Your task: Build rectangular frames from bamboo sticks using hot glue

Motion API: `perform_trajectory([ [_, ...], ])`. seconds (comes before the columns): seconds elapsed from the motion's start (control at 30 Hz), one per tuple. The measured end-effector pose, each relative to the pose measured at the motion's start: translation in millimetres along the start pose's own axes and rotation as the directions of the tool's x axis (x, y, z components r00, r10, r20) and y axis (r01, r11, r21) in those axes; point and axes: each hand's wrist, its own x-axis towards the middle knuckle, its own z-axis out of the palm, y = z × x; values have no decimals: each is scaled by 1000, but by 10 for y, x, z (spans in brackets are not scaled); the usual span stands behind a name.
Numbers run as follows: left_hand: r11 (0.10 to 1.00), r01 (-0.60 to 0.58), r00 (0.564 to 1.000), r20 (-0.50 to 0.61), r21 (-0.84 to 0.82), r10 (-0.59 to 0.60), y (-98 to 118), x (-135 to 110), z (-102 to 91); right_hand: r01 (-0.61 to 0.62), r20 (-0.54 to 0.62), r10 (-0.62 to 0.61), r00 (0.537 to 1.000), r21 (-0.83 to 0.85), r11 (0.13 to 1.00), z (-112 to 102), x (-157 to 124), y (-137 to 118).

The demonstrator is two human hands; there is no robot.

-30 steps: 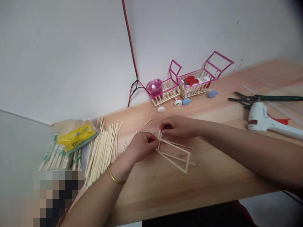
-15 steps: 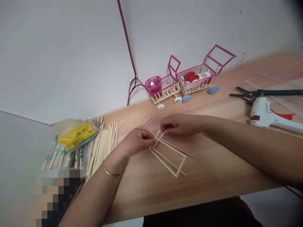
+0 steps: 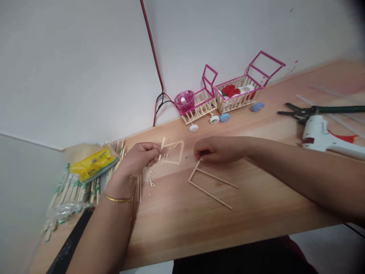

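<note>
My left hand [image 3: 145, 154] pinches a rectangular frame of thin wooden sticks [image 3: 181, 152], blurred by motion, at the left middle of the table. My right hand [image 3: 208, 149] has its fingers closed on the upper end of a three-sided wooden stick frame [image 3: 211, 195]. The two long sticks of that frame point toward the lower right, and its far side is unclosed. Between and below the hands, small cut stick pieces [image 3: 151, 179] lie on the wood.
Two small stick carts [image 3: 199, 110] with bottle-cap wheels stand by the wall; one holds coloured caps, the other a pink cup [image 3: 184, 101]. To the right lie a white glue gun [image 3: 316, 133] and cutters [image 3: 302, 113]. Packaged chopsticks [image 3: 68, 190] and a yellow packet [image 3: 94, 163] are left.
The two stick frames, overlapping before, are now apart. My left hand has moved left and slightly up with the rectangular one, while my right hand stays nearly in place with the three-sided one.
</note>
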Motion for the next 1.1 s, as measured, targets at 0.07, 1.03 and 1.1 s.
perform_trajectory([
  [0.07,999,7,994,-113,49,-1,-71,69,-43,8,2,-8,1000,8,1000,7,1,25],
  [1.03,789,-252,967,113,560,229,15,-317,882,-243,-32,241,970,-139,960,38,-191,-263],
  [1.1,795,-245,969,104,555,226,9,-311,892,-293,9,298,955,-150,944,64,-204,-313],
])
